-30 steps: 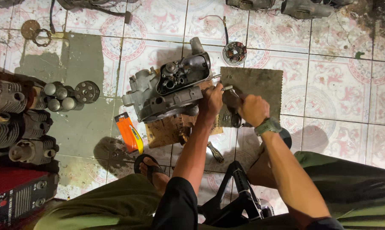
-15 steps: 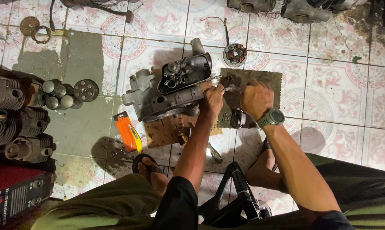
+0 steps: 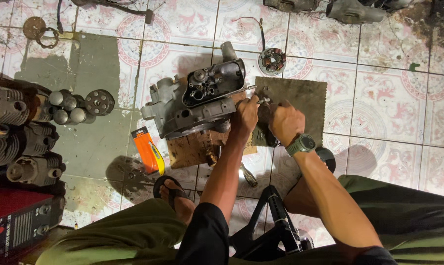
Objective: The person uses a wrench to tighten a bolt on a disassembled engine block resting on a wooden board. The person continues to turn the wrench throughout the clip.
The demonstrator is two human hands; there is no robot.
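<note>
A grey metal engine case [image 3: 192, 105] lies tilted on a worn wooden block [image 3: 190, 149] on the tiled floor. My left hand [image 3: 246, 115] is at the case's right end, its fingers pinching a small metal fitting [image 3: 260, 101]. My right hand [image 3: 285, 122], with a dark wristwatch [image 3: 301, 144] on the wrist, is clenched just right of it over a dark green cloth [image 3: 300, 98]. It seems to grip a small tool whose handle is hidden in the fist. A dark round part [image 3: 263, 137] shows under both hands.
An orange-handled cutter [image 3: 148, 149] lies left of the block. Engine cylinders [image 3: 20, 132] and round metal parts [image 3: 79, 105] stand at the left. A wired coil plate [image 3: 272, 60] sits behind the cloth. A black stand [image 3: 276, 221], a red box [image 3: 15, 225] and my sandalled foot [image 3: 175, 194] are near me.
My right hand has shifted a little up and left, closer to the case's right end. My left hand has stayed at the fitting.
</note>
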